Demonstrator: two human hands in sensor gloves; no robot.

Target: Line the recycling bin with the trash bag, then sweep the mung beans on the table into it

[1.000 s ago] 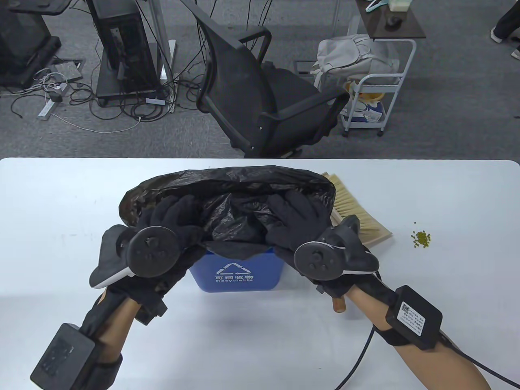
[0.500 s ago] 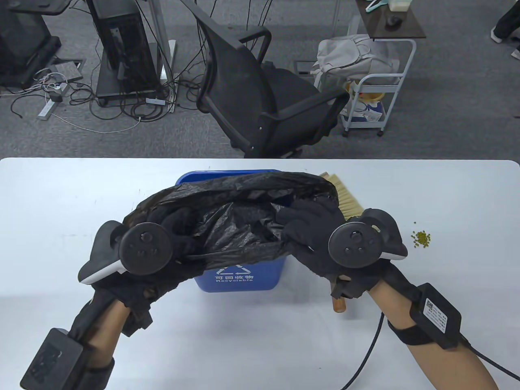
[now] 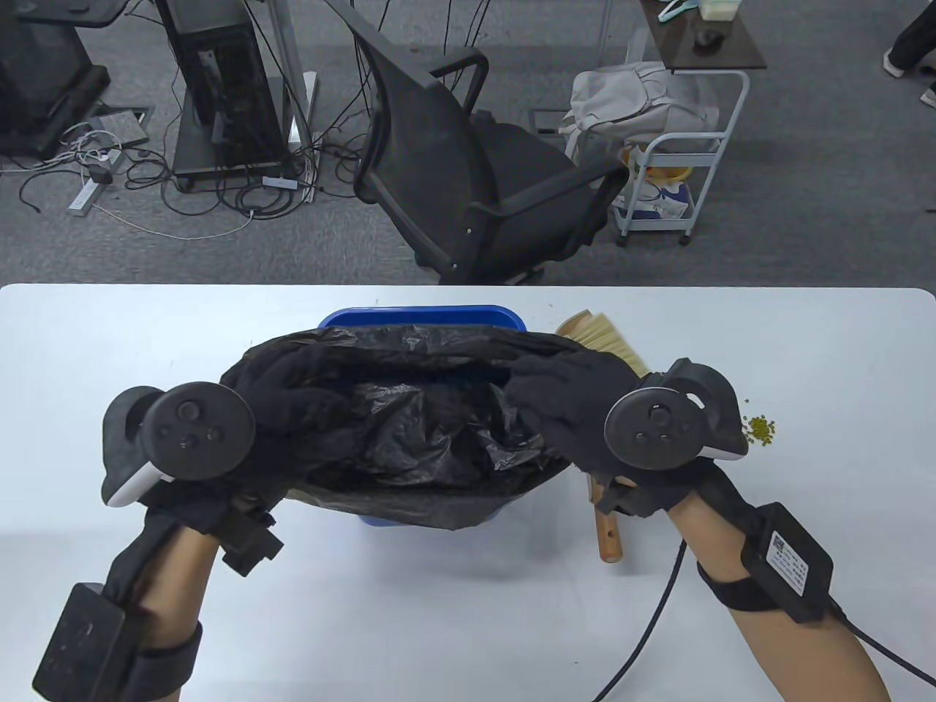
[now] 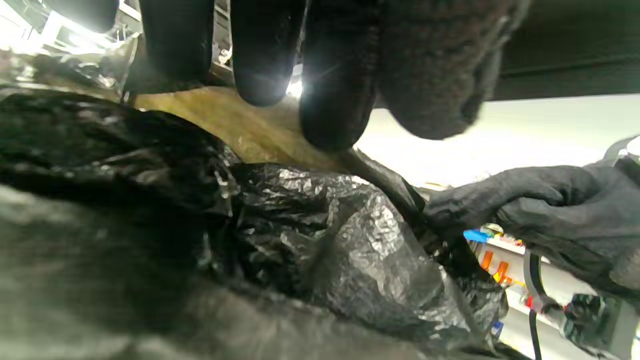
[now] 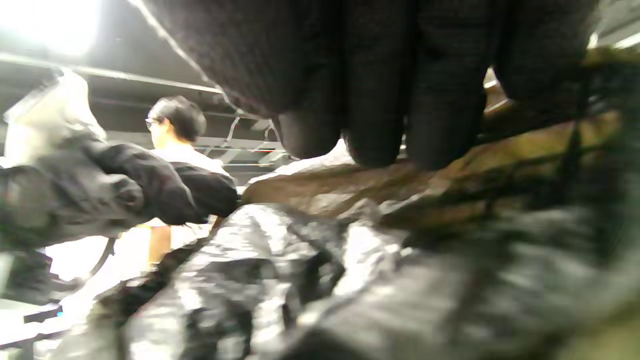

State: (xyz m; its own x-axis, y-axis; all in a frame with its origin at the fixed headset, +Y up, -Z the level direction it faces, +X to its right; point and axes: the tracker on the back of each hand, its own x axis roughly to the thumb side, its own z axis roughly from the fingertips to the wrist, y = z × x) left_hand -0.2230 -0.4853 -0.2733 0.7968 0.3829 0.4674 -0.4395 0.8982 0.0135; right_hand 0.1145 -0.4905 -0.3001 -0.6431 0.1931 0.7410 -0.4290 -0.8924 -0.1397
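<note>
Hands, left point(image 3: 281, 398) and right point(image 3: 563, 398), each grip the bag point(image 3: 424, 431) mouth at mid-frame, stretching it to fit over the bin point(image 3: 420, 316).

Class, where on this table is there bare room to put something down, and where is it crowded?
Bare: the table left of the bag, and the near edge between the forearms. Crowded: right of the bin, where the brush and beans lie.

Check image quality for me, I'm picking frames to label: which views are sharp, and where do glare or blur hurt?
Table view: sharp and evenly lit; trash bag, recycling bin and mung beans read clearly. Left wrist view: backlit, blown-out white behind the left hand, foreground bag blurred. Right wrist view: soft throughout, glare in the top left corner, right hand dark and close.
</note>
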